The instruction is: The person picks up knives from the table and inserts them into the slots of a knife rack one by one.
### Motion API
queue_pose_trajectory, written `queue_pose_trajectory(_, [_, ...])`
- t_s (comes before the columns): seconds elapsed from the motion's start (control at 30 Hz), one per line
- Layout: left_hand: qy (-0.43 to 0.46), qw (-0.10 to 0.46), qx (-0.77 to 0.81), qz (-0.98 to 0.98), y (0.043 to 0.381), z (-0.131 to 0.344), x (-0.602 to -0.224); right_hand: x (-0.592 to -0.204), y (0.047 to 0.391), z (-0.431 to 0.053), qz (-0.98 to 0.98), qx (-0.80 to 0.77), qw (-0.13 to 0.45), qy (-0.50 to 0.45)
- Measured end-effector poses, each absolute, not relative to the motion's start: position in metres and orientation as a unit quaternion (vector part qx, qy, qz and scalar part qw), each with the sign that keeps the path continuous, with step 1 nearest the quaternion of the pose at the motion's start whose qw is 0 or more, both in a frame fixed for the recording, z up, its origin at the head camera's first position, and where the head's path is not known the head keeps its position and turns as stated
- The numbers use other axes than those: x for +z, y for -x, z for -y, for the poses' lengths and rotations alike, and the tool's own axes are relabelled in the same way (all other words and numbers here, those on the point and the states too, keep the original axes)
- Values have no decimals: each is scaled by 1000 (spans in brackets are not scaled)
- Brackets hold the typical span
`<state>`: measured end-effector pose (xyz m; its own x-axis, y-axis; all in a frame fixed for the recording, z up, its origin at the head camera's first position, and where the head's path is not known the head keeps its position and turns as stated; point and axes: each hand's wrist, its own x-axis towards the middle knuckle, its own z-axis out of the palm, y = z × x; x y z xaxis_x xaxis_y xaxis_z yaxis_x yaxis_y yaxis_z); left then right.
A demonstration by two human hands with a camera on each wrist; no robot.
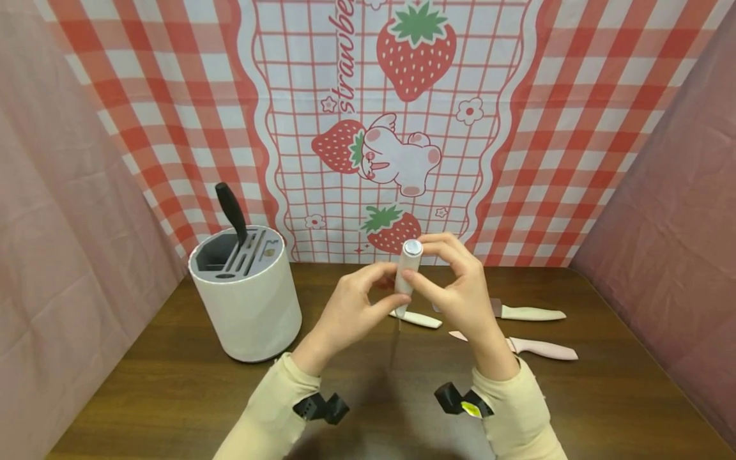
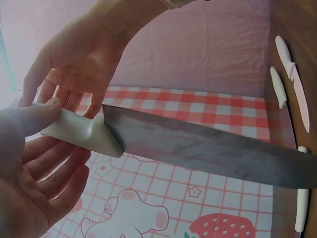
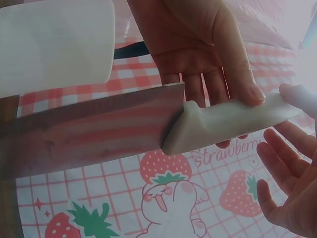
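Note:
A chef's knife with a white handle (image 1: 409,268) stands in the air between both hands, handle up and blade downward above the table. Its broad metal blade (image 2: 198,144) shows in the wrist views, while the head view sees it nearly edge-on. My left hand (image 1: 356,306) pinches the handle on its lower part, thumb in front and fingers behind. Higher up, close to the butt end, my right hand (image 1: 460,287) holds the same handle between thumb and fingertips. In the right wrist view, the left hand (image 3: 198,49) has its thumb lying along the handle.
A white round knife block (image 1: 259,313) stands on the left, a black handle (image 1: 232,211) rising from its grey slotted top. On the wooden table (image 1: 172,396) lie a white-handled knife (image 1: 422,319), a cream-handled knife (image 1: 535,313) and a pink knife (image 1: 543,349). A strawberry-print cloth (image 1: 414,160) hangs behind.

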<state>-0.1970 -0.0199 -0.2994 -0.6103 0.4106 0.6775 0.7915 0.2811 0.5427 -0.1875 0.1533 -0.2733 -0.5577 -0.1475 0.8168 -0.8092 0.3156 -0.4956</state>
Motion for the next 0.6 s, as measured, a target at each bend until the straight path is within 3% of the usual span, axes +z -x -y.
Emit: queue_pose_trajectory(0.6, [389, 215, -446, 777, 193, 24, -300, -278, 183, -155, 722, 512, 329, -330])
